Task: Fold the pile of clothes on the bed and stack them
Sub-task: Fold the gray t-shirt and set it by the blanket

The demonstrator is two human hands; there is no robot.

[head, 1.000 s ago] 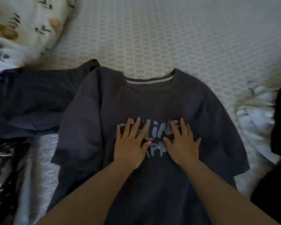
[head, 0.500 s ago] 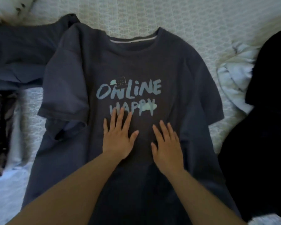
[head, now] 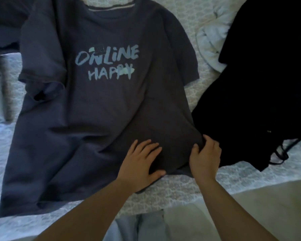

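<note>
Evidently the step in hand is preparing one garment for folding: a dark slate-blue cotton T-shirt (head: pixel 101 105) printed with "ONLINE HAPPY" lies face up and spread on the pale patterned bedspread (head: pixel 195 190), neck away from the person. The left hand (head: pixel 139 162) rests flat on the cloth near the hem, fingers straight and spread. The right hand (head: pixel 205 157) curls its fingers around the shirt's lower right edge, pinching the fabric beside a black crumpled garment (head: pixel 261 87).

Next, I judge, that gripped side wants carrying inward across the print while the flat hand anchors the cloth; the left sleeve is rumpled and may need smoothing first.

Only this head view exists. The collar's top is cut off, the stack is not identifiable, and dark clothing (head: pixel 2 23) at the far left is too dim to name.
</note>
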